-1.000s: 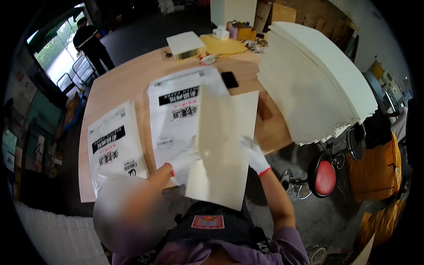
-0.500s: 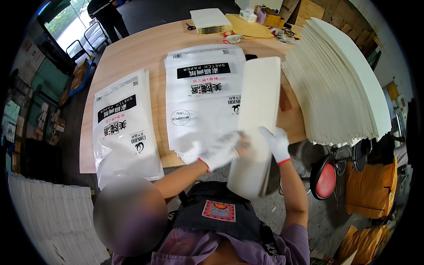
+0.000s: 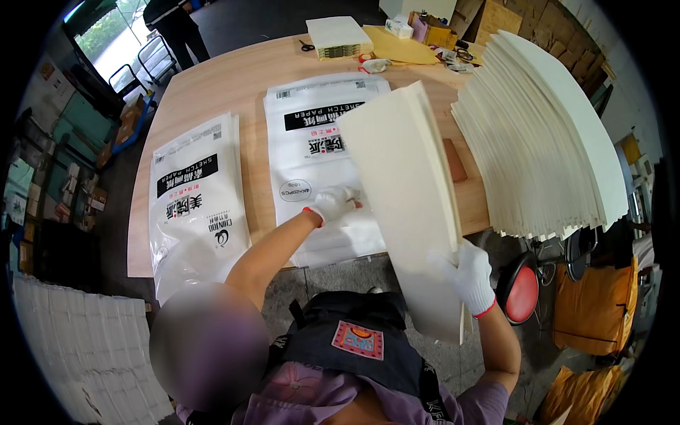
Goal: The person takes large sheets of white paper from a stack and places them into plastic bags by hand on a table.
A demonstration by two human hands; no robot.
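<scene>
The gloved right hand (image 3: 469, 273) is gripping the cream paper sheaf (image 3: 404, 184); the gloved left hand (image 3: 331, 203) is holding open the white printed plastic bag (image 3: 319, 142) beside it. Keeping edges squared should ease insertion.

Two printed bags (image 3: 322, 152), two gloved hands (image 3: 469, 275)

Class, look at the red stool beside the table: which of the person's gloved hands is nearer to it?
Right. The right hand grips the paper stack's lower edge, just left of the red stool; the left hand rests on the plastic bag, farther away.
</scene>
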